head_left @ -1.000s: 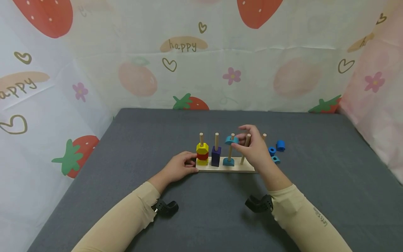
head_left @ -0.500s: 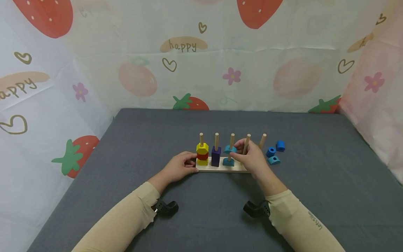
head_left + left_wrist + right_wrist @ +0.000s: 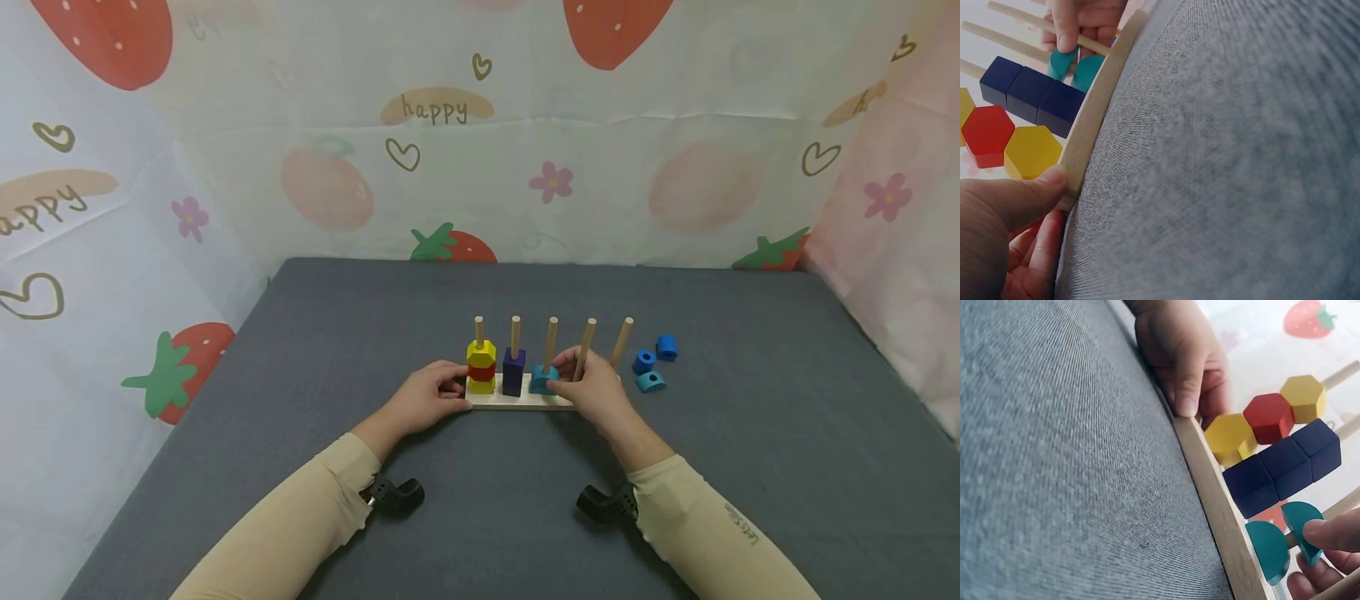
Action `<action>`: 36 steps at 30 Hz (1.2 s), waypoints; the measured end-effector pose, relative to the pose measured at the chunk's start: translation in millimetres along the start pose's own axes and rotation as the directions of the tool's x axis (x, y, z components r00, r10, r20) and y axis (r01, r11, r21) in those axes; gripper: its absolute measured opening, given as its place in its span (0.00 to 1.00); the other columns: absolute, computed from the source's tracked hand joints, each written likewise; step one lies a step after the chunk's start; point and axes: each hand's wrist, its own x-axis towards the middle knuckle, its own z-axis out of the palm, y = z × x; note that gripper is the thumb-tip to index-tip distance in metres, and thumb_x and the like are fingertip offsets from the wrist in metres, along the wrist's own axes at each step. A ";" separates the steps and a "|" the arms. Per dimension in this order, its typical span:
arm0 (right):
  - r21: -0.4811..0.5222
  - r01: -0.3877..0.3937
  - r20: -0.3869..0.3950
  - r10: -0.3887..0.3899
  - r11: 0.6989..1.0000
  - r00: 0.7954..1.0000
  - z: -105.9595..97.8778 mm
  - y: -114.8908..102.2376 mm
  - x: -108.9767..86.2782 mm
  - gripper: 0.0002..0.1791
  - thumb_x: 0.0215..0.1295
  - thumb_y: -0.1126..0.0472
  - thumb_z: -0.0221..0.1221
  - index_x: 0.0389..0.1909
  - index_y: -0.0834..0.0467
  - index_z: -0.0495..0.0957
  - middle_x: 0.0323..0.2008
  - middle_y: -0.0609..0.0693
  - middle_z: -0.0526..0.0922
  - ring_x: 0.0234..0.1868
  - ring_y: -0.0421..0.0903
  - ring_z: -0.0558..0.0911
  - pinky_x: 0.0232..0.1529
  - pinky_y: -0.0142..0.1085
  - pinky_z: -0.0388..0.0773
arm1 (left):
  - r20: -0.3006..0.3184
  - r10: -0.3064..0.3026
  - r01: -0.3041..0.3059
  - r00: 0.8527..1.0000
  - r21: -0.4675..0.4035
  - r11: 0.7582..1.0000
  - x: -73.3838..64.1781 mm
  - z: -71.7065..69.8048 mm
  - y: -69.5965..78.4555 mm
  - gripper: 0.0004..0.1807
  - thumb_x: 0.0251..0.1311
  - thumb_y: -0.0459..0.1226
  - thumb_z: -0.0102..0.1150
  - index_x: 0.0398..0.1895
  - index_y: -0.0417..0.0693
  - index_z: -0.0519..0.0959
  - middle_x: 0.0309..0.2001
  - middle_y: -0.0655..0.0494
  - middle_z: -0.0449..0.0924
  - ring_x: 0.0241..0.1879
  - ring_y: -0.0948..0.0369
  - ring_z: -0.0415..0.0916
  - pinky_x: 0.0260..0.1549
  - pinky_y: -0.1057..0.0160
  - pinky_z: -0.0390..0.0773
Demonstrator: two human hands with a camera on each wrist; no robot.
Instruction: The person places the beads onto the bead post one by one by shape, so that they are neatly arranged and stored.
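Note:
A wooden peg stacker (image 3: 525, 403) with several upright pegs stands on the table. My left hand (image 3: 431, 396) grips the left end of its base, thumb on the front edge. In the right wrist view, my right hand (image 3: 600, 392) pinches a teal half-round block (image 3: 1302, 525) threaded on the third peg. A second teal half-round block (image 3: 1268, 553) sits below it at the base, with a small gap between them. On the first peg are yellow hexagonal blocks (image 3: 481, 353) with a red hexagonal block (image 3: 1269, 419) between. Dark blue square blocks (image 3: 513, 372) fill the second peg's lower part.
Right of the stacker lie two blue cylindrical blocks (image 3: 666, 347) and one teal half-round block (image 3: 651, 382). The fourth peg (image 3: 588, 337) and fifth peg (image 3: 624, 337) rise close by the right hand. A printed cloth (image 3: 480, 192) backs the grey table (image 3: 480, 517).
My right hand has slid the teal half-round block down the third peg, from near its top to just above the lower teal block. The left hand has stayed in place.

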 end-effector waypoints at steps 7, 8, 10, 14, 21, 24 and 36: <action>0.007 0.019 -0.002 -0.019 1.000 1.000 1.8 4.9 1.4 0.15 0.55 0.67 0.63 0.43 0.61 0.71 0.42 0.56 0.77 0.44 0.51 0.76 0.46 0.44 0.73 | -0.002 -0.005 0.005 1.000 0.008 1.000 -0.7 -0.3 1.3 0.28 0.49 0.40 0.68 0.56 0.45 0.74 0.46 0.56 0.74 0.40 0.64 0.73 0.41 0.66 0.76; 0.012 0.017 -0.001 -0.017 1.000 1.000 1.8 5.0 1.5 0.16 0.55 0.67 0.63 0.43 0.61 0.71 0.43 0.56 0.77 0.44 0.51 0.76 0.47 0.44 0.73 | -0.001 -0.005 0.005 1.000 0.006 1.000 -0.9 -0.4 1.5 0.28 0.49 0.39 0.68 0.56 0.45 0.74 0.46 0.55 0.74 0.40 0.64 0.73 0.41 0.66 0.76; 0.022 0.017 0.004 -0.017 1.000 1.000 1.5 5.2 1.6 0.17 0.55 0.67 0.63 0.44 0.61 0.71 0.44 0.57 0.76 0.45 0.52 0.76 0.48 0.45 0.73 | 0.001 -0.005 0.005 1.000 0.003 1.000 -1.2 -0.5 1.8 0.28 0.49 0.39 0.68 0.56 0.45 0.74 0.47 0.55 0.74 0.40 0.64 0.74 0.41 0.66 0.76; 0.032 0.027 0.023 -0.028 0.999 0.999 -0.1 4.4 2.0 0.19 0.55 0.66 0.62 0.48 0.61 0.70 0.47 0.58 0.76 0.48 0.53 0.76 0.50 0.46 0.72 | 0.002 -0.005 0.005 1.000 -0.005 1.000 -1.7 -0.6 2.1 0.28 0.49 0.39 0.68 0.55 0.44 0.74 0.47 0.55 0.74 0.40 0.64 0.74 0.41 0.66 0.76; 0.033 0.053 0.028 -0.054 0.998 0.998 -9.4 -9.8 2.0 0.24 0.58 0.64 0.61 0.55 0.59 0.67 0.50 0.57 0.75 0.55 0.54 0.73 0.57 0.48 0.66 | 0.000 -0.006 0.006 1.000 -0.004 1.000 -0.5 0.5 0.7 0.28 0.49 0.39 0.68 0.56 0.44 0.74 0.48 0.55 0.74 0.40 0.64 0.74 0.41 0.66 0.76; 0.009 0.079 0.020 -0.079 0.997 0.997 -15.5 -21.3 0.0 0.24 0.59 0.62 0.60 0.56 0.58 0.67 0.50 0.56 0.75 0.56 0.53 0.72 0.59 0.47 0.65 | -0.001 -0.003 0.003 1.000 -0.003 1.000 -0.4 0.7 0.0 0.28 0.49 0.39 0.68 0.56 0.44 0.74 0.48 0.55 0.74 0.40 0.65 0.74 0.41 0.67 0.76; 0.028 0.278 0.001 -0.278 0.960 0.961 -43.1 -64.0 -8.9 0.21 0.62 0.61 0.58 0.56 0.57 0.67 0.49 0.53 0.74 0.50 0.50 0.73 0.52 0.44 0.69 | 0.008 -0.001 0.001 1.000 -0.004 1.000 0.7 0.6 -1.2 0.29 0.49 0.39 0.68 0.56 0.43 0.73 0.48 0.55 0.74 0.41 0.64 0.74 0.41 0.67 0.76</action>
